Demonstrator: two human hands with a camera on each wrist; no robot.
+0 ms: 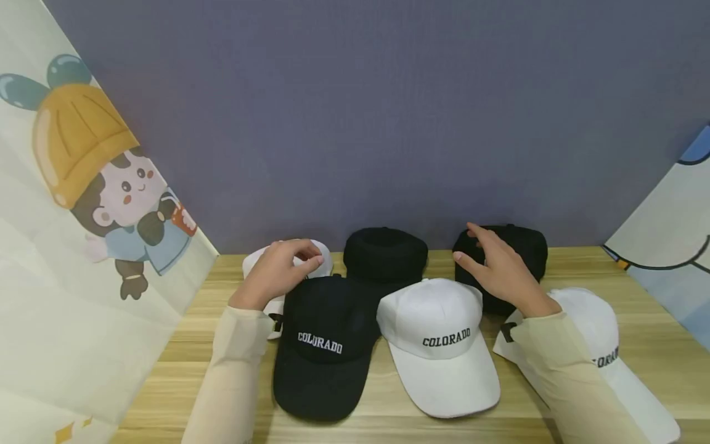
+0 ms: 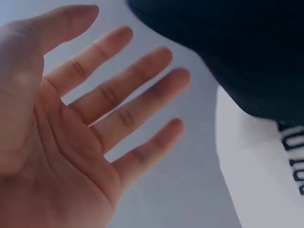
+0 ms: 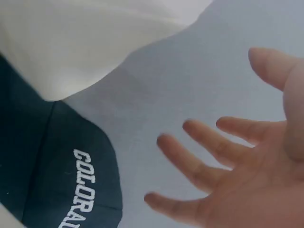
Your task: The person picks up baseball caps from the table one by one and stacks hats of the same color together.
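My left hand [image 1: 280, 271] hovers over a white cap [image 1: 322, 250] at the back left, partly covering it, its fingers loosely bent and holding nothing. Just beside that hand lies a black cap [image 1: 327, 320] lettered COLORADO, brim toward me. My right hand [image 1: 501, 268] is in front of a black cap [image 1: 529, 246] at the back right, thumb and fingers spread. In the left wrist view the left palm [image 2: 71, 142] faces the camera, fingers apart. The right wrist view shows the right hand [image 3: 237, 175] with fingers extended, beside a black cap [image 3: 71, 161].
Another black cap [image 1: 385, 253] stands at the back middle. A white COLORADO cap [image 1: 435, 320] lies in front of it. At right, my sleeve covers part of another white cap [image 1: 588, 320]. The wooden table [image 1: 177, 370] meets a grey back wall [image 1: 355, 123]; cartoon-printed sheets flank it.
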